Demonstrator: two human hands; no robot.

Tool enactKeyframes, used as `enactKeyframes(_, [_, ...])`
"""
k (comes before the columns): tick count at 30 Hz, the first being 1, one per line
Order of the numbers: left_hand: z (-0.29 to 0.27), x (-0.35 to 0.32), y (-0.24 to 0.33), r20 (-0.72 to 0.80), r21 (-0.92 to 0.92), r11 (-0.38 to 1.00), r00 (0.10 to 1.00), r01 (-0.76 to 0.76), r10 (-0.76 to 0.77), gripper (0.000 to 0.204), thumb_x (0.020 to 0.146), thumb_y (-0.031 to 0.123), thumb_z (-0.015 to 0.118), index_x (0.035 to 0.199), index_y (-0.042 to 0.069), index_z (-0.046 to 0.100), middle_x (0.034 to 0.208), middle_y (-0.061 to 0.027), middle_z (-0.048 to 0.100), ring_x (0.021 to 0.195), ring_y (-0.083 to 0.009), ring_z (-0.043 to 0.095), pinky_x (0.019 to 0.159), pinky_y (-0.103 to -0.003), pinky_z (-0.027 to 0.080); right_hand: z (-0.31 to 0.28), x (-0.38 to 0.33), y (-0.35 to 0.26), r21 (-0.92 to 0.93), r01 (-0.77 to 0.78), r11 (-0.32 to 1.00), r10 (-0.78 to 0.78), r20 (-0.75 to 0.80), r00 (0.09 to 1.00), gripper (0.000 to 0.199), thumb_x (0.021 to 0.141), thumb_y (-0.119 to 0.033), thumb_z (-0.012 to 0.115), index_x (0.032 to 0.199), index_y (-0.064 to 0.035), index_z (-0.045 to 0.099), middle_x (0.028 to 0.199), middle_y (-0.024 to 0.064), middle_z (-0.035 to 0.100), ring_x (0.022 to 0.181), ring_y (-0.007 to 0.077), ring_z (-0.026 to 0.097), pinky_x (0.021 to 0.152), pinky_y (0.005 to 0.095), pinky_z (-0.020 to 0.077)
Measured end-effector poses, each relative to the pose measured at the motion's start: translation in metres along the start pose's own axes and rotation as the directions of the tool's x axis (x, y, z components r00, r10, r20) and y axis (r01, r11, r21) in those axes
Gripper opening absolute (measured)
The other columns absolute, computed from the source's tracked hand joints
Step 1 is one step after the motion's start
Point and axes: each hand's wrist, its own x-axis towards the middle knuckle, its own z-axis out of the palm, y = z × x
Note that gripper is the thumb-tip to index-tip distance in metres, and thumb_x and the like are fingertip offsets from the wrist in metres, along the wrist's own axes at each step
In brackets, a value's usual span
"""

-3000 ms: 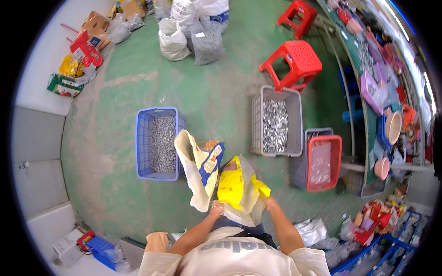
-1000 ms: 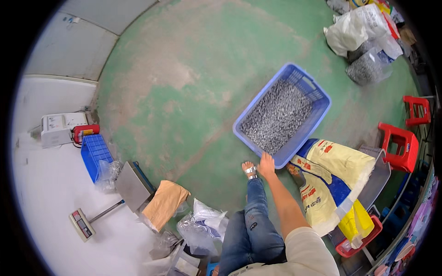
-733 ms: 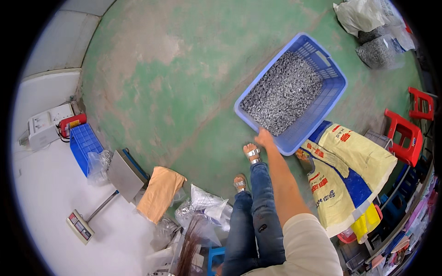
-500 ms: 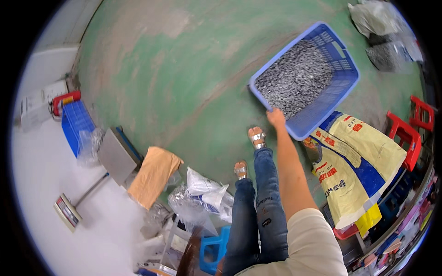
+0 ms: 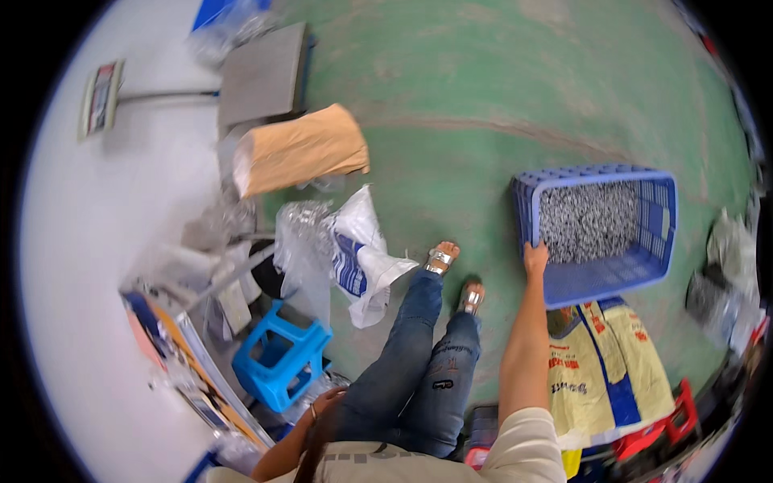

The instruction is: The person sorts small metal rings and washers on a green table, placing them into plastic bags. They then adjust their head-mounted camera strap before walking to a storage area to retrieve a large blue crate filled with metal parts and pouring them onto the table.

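Observation:
My right hand [image 5: 535,258] is closed round the near left corner of a blue-purple plastic basket [image 5: 608,291], arm stretched out. Inside the basket lies a heap of small grey and black pieces [image 5: 592,221], too small to name. The basket's far side leans up over the green floor, beside a yellow and blue woven sack [image 5: 604,378]. My left hand [image 5: 328,400] hangs by my left thigh, a bracelet at the wrist; its fingers are mostly hidden. A blue plastic stool [image 5: 282,354] is the nearest thing to it.
White printed sacks [image 5: 358,258] and clear plastic bags [image 5: 302,233] lie left of my feet. Beyond them are a brown paper sack [image 5: 306,153] and a platform scale [image 5: 262,76]. Grey bags [image 5: 729,266] stand at the right, with a red stool [image 5: 684,410] nearer.
My view has turned, so the scale and sacks appear higher and the basket farther right and lower. My right hand keeps its hold on the rim. My left hand has come into view.

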Motion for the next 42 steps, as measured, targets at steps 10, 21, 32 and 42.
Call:
enactKeyframes(10, [0.130, -0.046, -0.145, -0.062, -0.574, 0.797, 0.961, 0.187, -0.271, 0.039, 0.089, 0.028, 0.052, 0.120, 0.003, 0.051, 0.116, -0.0086, 0.056, 0.104, -0.0168, 0.052, 0.089, -0.028, 0.042, 0.063, -0.131, 0.018, -0.187, 0.173, 0.967, -0.139, 0.185, 0.973, 0.044, 0.073, -0.030, 0.058, 0.108, -0.0025, 0.057, 0.094, 0.0248, 0.060, 0.087, 0.0394, 0.059, 0.078, 0.0458, 0.0461])
enactKeyframes(21, [0.203, -0.093, -0.263, -0.336, -0.372, 0.926, 0.919, 0.069, -0.204, 0.040, 0.085, 0.032, 0.056, 0.120, 0.012, 0.052, 0.107, -0.0144, 0.057, 0.098, -0.0236, 0.056, 0.083, -0.036, 0.046, 0.097, -0.125, 0.155, -0.191, 0.482, 0.855, -0.433, 0.249, 0.866, 0.040, 0.076, -0.030, 0.056, 0.092, 0.0072, 0.060, 0.082, 0.0239, 0.062, 0.079, 0.0379, 0.060, 0.073, 0.0451, 0.0443])
enactKeyframes(32, [0.185, -0.094, -0.327, -0.239, 0.074, 0.997, 0.970, -0.022, 0.039, 0.086, 0.069, 0.054, 0.063, 0.137, 0.020, 0.024, 0.130, -0.0199, 0.029, 0.121, -0.0376, 0.029, 0.100, -0.044, 0.030, 0.121, -0.216, 0.192, -0.319, 0.400, 0.859, -0.320, 0.275, 0.907, 0.038, 0.073, -0.029, 0.061, 0.084, 0.0073, 0.058, 0.068, 0.0176, 0.059, 0.054, 0.0270, 0.058, 0.057, 0.0379, 0.0473])
enactKeyframes(42, [0.209, -0.162, -0.476, -0.210, -0.155, 0.982, 0.975, -0.110, 0.076, 0.085, 0.068, 0.054, 0.063, 0.136, 0.020, 0.027, 0.132, -0.0162, 0.030, 0.121, -0.0349, 0.031, 0.100, -0.044, 0.030, 0.188, -0.418, 0.245, -0.210, 0.456, 0.865, -0.333, 0.441, 0.834, 0.034, 0.069, -0.023, 0.063, 0.083, 0.0066, 0.055, 0.067, 0.0113, 0.058, 0.057, 0.0173, 0.056, 0.053, 0.0298, 0.0468])
